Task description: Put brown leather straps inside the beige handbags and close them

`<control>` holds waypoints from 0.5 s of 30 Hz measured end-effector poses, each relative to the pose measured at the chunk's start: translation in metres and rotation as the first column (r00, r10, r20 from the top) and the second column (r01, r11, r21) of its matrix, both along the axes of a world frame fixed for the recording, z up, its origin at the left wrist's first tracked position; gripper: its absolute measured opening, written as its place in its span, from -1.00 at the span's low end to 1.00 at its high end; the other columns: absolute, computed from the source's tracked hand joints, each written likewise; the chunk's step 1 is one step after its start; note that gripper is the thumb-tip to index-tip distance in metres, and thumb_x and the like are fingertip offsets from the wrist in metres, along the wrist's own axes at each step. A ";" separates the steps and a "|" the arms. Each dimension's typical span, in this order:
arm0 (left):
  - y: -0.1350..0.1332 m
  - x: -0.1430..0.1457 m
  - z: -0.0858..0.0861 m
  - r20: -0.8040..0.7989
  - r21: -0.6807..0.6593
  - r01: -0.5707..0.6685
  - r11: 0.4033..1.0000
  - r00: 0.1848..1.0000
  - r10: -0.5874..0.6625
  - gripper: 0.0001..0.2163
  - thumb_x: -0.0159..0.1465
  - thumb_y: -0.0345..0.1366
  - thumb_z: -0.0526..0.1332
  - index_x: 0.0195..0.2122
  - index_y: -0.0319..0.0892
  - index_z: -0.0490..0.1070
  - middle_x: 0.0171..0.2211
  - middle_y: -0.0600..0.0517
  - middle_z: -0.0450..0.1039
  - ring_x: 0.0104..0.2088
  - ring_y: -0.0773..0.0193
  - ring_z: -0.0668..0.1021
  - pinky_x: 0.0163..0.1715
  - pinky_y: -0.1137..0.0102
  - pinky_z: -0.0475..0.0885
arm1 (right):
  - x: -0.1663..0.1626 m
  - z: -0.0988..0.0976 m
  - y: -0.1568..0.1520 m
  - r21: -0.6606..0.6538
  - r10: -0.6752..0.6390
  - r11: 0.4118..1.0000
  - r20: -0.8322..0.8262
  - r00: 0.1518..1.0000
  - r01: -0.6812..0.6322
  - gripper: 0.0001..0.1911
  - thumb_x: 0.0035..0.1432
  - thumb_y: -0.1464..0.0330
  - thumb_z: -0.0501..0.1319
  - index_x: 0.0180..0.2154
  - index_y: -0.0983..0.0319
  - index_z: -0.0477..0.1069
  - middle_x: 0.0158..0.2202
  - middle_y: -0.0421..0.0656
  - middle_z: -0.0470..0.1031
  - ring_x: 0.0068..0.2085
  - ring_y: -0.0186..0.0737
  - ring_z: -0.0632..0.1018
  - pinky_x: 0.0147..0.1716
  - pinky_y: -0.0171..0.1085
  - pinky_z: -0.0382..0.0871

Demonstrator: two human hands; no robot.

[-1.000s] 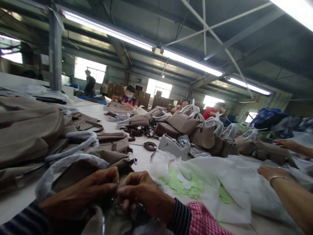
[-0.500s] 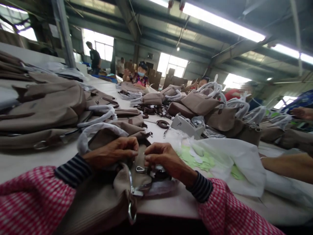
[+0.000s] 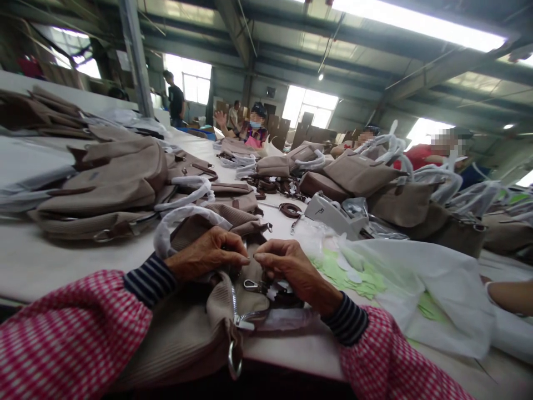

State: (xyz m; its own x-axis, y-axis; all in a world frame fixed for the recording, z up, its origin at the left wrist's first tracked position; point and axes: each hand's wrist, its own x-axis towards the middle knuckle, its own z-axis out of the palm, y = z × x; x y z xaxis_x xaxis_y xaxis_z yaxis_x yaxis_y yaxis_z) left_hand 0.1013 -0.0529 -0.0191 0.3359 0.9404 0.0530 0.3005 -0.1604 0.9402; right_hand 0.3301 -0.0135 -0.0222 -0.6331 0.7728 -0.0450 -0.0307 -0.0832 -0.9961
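Observation:
A taupe ribbed handbag point(image 3: 179, 339) lies in front of me with its top unzipped. Over its opening, my left hand point(image 3: 210, 254) is closed in a pinch, thumb against fingers. My right hand point(image 3: 293, 272) pinches too, its fingertips close to those of the left. Whatever is between the fingers is too small to make out. Just below them a silver snap hook point(image 3: 251, 285) rests on the bag. A metal zipper point(image 3: 234, 303) runs along the opening, and a metal ring point(image 3: 234, 361) hangs at the near end. One wrapped handle point(image 3: 163, 230) arches behind my left wrist.
More handbags point(image 3: 120, 172) are piled at left, and others point(image 3: 358, 172) at back right. A coiled brown strap point(image 3: 290, 210) lies near a white box-shaped object point(image 3: 333, 215). Translucent sheeting point(image 3: 453, 300) and green pieces point(image 3: 353, 275) cover the right side, where another person's forearm point(image 3: 512, 296) reaches in.
My view has turned a little left, so the scene sits farther right. My fingertips have come closer together over the bag. The other person's forearm at right shows less.

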 end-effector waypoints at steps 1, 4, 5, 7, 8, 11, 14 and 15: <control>0.000 0.000 -0.001 -0.002 -0.006 -0.008 1.000 1.000 0.008 -0.68 0.21 -0.05 0.45 -0.36 -0.25 0.62 -0.45 0.06 0.54 -0.42 0.34 0.48 -0.37 0.46 0.35 | -0.001 -0.001 0.000 -0.002 -0.006 1.000 -0.014 1.000 0.006 -0.72 0.02 0.23 0.52 -0.37 0.31 0.58 -0.56 -0.30 0.42 -0.60 -0.50 0.32 -0.60 -0.43 0.10; 0.000 0.001 -0.002 -0.014 0.002 -0.020 1.000 1.000 0.020 -0.70 0.21 -0.07 0.45 -0.36 -0.25 0.62 -0.45 0.07 0.54 -0.41 0.35 0.47 -0.37 0.47 0.32 | -0.003 -0.003 0.001 -0.001 -0.030 1.000 -0.057 0.998 0.030 -0.72 0.03 0.23 0.50 -0.38 0.29 0.54 -0.58 -0.33 0.35 -0.62 -0.52 0.27 -0.62 -0.44 0.06; 0.000 0.001 -0.002 -0.019 0.010 -0.023 1.000 1.000 0.024 -0.71 0.22 -0.07 0.44 -0.36 -0.25 0.61 -0.45 0.08 0.53 -0.41 0.35 0.47 -0.37 0.47 0.31 | -0.004 -0.004 0.001 0.001 -0.036 0.999 -0.061 0.997 0.036 -0.72 0.03 0.23 0.50 -0.37 0.29 0.54 -0.58 -0.33 0.35 -0.62 -0.51 0.28 -0.62 -0.44 0.05; 0.000 0.001 -0.002 -0.021 0.018 -0.033 0.999 0.999 0.033 -0.70 0.22 -0.07 0.44 -0.37 -0.25 0.60 -0.46 0.08 0.51 -0.42 0.35 0.45 -0.38 0.47 0.30 | -0.006 -0.006 0.000 0.016 -0.031 0.999 -0.056 0.998 0.032 -0.73 0.05 0.23 0.49 -0.35 0.29 0.54 -0.55 -0.32 0.38 -0.61 -0.50 0.30 -0.62 -0.44 0.06; 0.000 0.002 -0.002 -0.015 0.018 -0.036 0.999 0.999 0.037 -0.70 0.21 -0.07 0.44 -0.37 -0.26 0.60 -0.47 0.09 0.50 -0.42 0.35 0.44 -0.39 0.48 0.29 | -0.006 -0.006 0.000 0.030 -0.022 0.999 -0.048 0.999 0.023 -0.74 0.06 0.24 0.48 -0.34 0.29 0.54 -0.53 -0.30 0.42 -0.61 -0.50 0.32 -0.62 -0.44 0.07; 0.000 0.002 -0.004 0.002 0.012 -0.039 0.999 0.999 0.039 -0.70 0.20 -0.08 0.43 -0.37 -0.26 0.60 -0.48 0.08 0.49 -0.43 0.35 0.42 -0.41 0.48 0.28 | -0.009 -0.008 -0.002 0.073 -0.015 0.997 -0.027 1.000 0.017 -0.74 0.09 0.24 0.46 -0.33 0.29 0.54 -0.44 -0.22 0.54 -0.60 -0.50 0.36 -0.61 -0.44 0.12; -0.001 0.002 -0.004 -0.004 0.011 -0.038 0.999 0.999 0.038 -0.71 0.18 -0.08 0.43 -0.37 -0.27 0.61 -0.49 0.08 0.47 -0.46 0.35 0.41 -0.44 0.48 0.26 | -0.011 -0.007 -0.004 0.095 -0.020 0.995 -0.013 1.000 0.021 -0.74 0.11 0.22 0.44 -0.33 0.30 0.54 -0.46 -0.22 0.53 -0.60 -0.48 0.36 -0.60 -0.44 0.14; -0.001 0.002 -0.003 -0.002 0.009 -0.039 0.999 0.999 0.039 -0.72 0.18 -0.09 0.43 -0.37 -0.27 0.62 -0.50 0.08 0.47 -0.47 0.36 0.40 -0.45 0.48 0.24 | -0.011 -0.007 -0.005 0.097 -0.017 0.995 -0.010 1.000 0.018 -0.73 0.11 0.21 0.44 -0.33 0.30 0.54 -0.49 -0.24 0.50 -0.60 -0.48 0.36 -0.60 -0.44 0.15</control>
State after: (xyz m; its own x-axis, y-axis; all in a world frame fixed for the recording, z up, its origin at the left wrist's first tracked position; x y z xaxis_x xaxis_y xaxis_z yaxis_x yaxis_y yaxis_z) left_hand 0.1033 -0.0538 -0.0226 0.2995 0.9522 0.0604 0.3091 -0.1567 0.9380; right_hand 0.3187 -0.0182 -0.0295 -0.6197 0.7839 0.0367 -0.0406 0.0147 -0.9991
